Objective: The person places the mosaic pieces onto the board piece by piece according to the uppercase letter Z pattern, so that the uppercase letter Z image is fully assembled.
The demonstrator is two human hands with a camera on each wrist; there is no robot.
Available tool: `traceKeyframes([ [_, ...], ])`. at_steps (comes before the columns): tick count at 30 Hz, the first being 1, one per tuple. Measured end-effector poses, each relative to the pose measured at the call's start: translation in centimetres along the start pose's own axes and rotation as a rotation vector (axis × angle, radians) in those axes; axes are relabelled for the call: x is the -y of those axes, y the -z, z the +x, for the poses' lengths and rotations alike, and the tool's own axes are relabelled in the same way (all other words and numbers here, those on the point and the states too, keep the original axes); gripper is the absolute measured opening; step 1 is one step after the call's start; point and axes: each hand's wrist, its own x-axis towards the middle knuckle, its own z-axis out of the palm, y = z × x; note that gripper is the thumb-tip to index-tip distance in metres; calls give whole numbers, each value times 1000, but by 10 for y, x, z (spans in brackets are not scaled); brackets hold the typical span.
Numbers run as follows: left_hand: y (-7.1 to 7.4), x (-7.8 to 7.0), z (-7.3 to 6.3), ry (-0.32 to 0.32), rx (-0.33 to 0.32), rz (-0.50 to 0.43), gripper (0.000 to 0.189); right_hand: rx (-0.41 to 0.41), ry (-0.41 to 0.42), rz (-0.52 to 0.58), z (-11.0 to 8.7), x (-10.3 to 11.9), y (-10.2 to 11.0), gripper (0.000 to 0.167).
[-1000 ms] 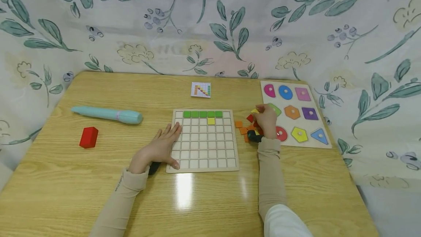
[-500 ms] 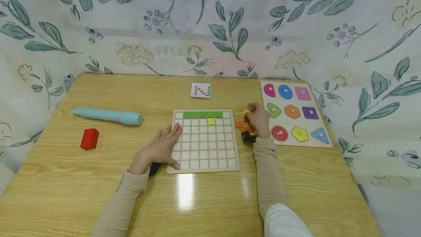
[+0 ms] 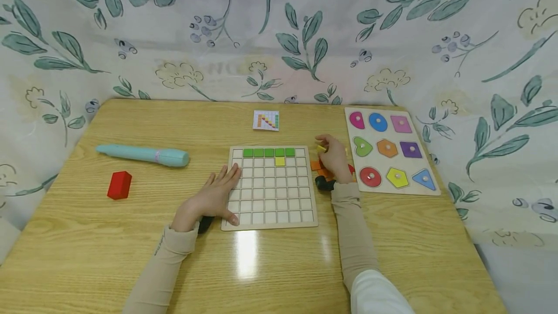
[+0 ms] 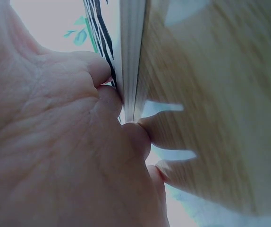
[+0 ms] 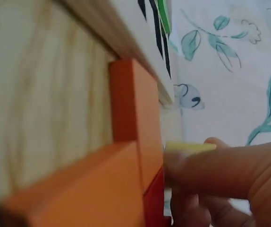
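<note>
My left hand [image 3: 207, 201] lies with spread, straight fingers on the left edge of a wooden grid board [image 3: 270, 204]. Near the board's top sits a row of several green tiles [image 3: 269, 152], with one yellow square tile [image 3: 280, 161] just below it. In the right wrist view a yellow tile [image 5: 190, 147] is pinched between the thumb and fingers of my right hand [image 3: 334, 157]. Under and around that hand are loose orange tiles [image 5: 134, 113] and red tiles [image 5: 155, 201], partly hidden by it in the head view.
A small pattern card [image 3: 266, 120] lies behind the grid board. At right is a shape puzzle board [image 3: 387, 161] with knobbed pieces. On the left rest a light-blue pen-shaped object [image 3: 144, 154] and a red block [image 3: 119, 185]. A floral cloth [image 3: 244, 52] hangs behind the table.
My right hand has moved left across the loose tiles, away from the puzzle board, with a yellow tile in its fingers. My left hand has stayed on the grid board.
</note>
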Motion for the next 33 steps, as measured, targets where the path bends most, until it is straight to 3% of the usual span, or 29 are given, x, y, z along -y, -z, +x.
traceKeyframes([
  [6, 0, 0, -1, 3, -1, -3, 138, 0, -1, 189, 0, 9, -5, 41],
  [11, 1, 0, -1, 4, -6, 4, 137, 93, 4, 256, -3, 30, -14, 39],
  [20, 0, 0, 0, 1, 0, -2, 138, 319, 121, 144, -16, 66, -53, 31],
  [26, 0, 1, 1, 1, 0, 6, 138, 348, 139, 92, -24, 73, -68, 27],
  [33, -1, 1, 0, 2, -7, -17, 137, 397, 194, 41, -24, 73, -69, 25],
])
